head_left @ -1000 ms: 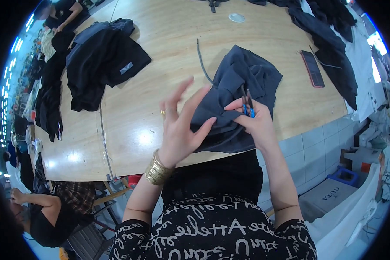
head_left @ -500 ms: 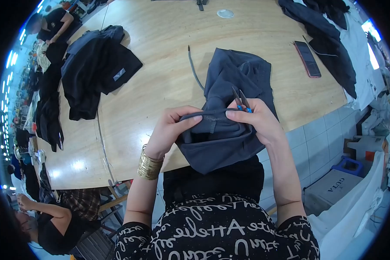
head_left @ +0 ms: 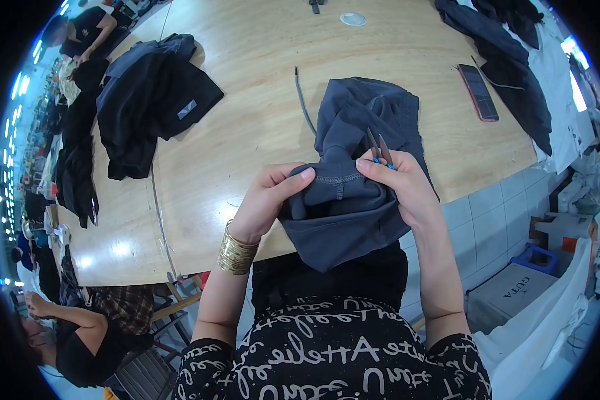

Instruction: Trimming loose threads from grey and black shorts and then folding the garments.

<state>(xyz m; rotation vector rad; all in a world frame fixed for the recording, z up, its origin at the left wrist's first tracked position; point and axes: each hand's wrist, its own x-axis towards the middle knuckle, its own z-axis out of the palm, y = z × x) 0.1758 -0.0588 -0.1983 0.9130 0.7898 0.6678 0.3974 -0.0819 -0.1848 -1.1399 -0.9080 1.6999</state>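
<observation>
A dark grey garment (head_left: 340, 233) hangs over the table's near edge, its far part (head_left: 367, 107) lying crumpled on the tabletop. My left hand (head_left: 273, 197) pinches the garment's opening at the left, thumb on top of the fabric. On the right, my right hand (head_left: 407, 183) pinches the same edge. A small pair of thread snips (head_left: 380, 150) with blue grips is also held in that hand, blades pointing away from me. Between my thumbs a stitched seam faces up, with a short seam running down from it. A grey cord (head_left: 303, 100) sticks out beside the garment.
Black and grey garments (head_left: 153, 100) are heaped at the left of the wooden table (head_left: 247, 40). A phone (head_left: 478, 93) lies at the right near dark cloth (head_left: 520, 100). One person (head_left: 87, 30) is at far left, another (head_left: 73, 333) at lower left. Boxes (head_left: 513, 290) stand on the floor at right.
My hands have spread the pinched edge and turned it so that more of the stitched seam shows. The snips have shifted slightly right with my right hand.
</observation>
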